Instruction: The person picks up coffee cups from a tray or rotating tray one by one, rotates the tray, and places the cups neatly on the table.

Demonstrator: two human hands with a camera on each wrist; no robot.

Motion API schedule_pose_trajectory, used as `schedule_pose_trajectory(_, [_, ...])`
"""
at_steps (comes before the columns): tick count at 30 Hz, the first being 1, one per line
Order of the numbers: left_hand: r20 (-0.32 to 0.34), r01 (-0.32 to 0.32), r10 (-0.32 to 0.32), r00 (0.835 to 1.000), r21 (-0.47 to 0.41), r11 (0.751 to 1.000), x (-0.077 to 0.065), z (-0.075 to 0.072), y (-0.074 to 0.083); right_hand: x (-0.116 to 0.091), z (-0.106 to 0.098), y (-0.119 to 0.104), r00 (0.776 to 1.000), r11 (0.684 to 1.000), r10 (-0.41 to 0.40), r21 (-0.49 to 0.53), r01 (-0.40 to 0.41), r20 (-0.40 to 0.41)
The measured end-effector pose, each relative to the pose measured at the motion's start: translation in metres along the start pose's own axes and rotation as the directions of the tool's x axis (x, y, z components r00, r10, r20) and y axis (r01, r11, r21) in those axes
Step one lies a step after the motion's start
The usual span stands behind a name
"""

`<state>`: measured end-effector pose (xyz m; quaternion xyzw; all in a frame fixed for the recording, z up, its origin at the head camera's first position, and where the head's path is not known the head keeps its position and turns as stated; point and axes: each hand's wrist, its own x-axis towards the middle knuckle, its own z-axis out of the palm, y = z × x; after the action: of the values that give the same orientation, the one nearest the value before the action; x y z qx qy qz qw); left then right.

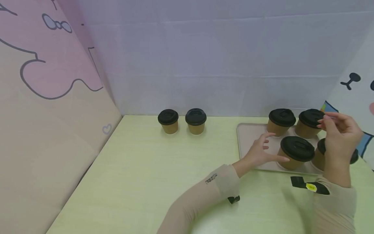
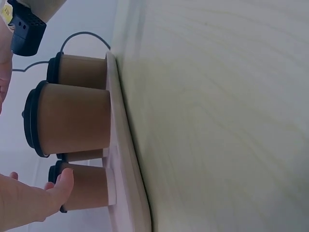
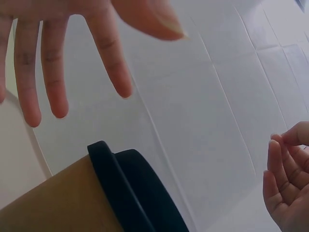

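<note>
Brown paper cups with black lids stand upright on a beige tray (image 1: 248, 130) at the right. My left hand (image 1: 258, 152) is at the left side of the front-left cup (image 1: 295, 162), its thumb in front of the cup and its fingers spread apart; whether it touches cannot be told. My right hand (image 1: 343, 136) is raised over the right side, in front of the back-right cup (image 1: 306, 130). The right wrist view shows its fingers (image 3: 108, 53) straight and holding nothing, above a lidded cup (image 3: 63, 203). My right forearm partly hides the front-right cup (image 1: 319, 159).
Two more lidded cups, a left one (image 1: 169, 122) and a right one (image 1: 195, 122), stand at the table's back edge. Another black lid (image 1: 354, 156) shows behind my right wrist. A pale wall (image 1: 219, 65) closes off the back, with printed side panels (image 1: 58, 130).
</note>
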<state>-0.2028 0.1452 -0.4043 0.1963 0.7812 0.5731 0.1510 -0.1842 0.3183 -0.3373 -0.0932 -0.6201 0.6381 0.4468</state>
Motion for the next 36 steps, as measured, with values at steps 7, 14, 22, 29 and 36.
schedule_pose_trajectory(7, [0.003,-0.035,0.035,0.999,0.027,0.999,0.001,0.004,0.001,0.001,0.000,0.001,1.000,0.997,-0.024,0.074,0.024,-0.002])
schedule_pose_trajectory(14, [0.001,-0.043,0.043,0.999,0.025,0.999,0.004,0.007,0.001,0.001,0.002,-0.001,0.999,0.999,-0.033,0.043,0.033,-0.003])
schedule_pose_trajectory(22, [-0.003,-0.036,0.037,0.999,0.047,0.998,0.008,0.013,0.001,0.003,0.002,-0.001,1.000,0.989,-0.009,0.146,0.010,-0.009])
schedule_pose_trajectory(29, [-0.010,-0.028,0.029,1.000,0.071,0.997,0.008,0.017,0.003,0.004,0.000,0.000,1.000,0.987,0.010,0.162,-0.008,-0.007])
schedule_pose_trajectory(36, [-0.047,-0.053,0.057,0.997,0.086,0.995,0.014,0.024,0.003,0.005,0.001,0.003,1.000,0.995,0.008,0.102,-0.008,0.000])
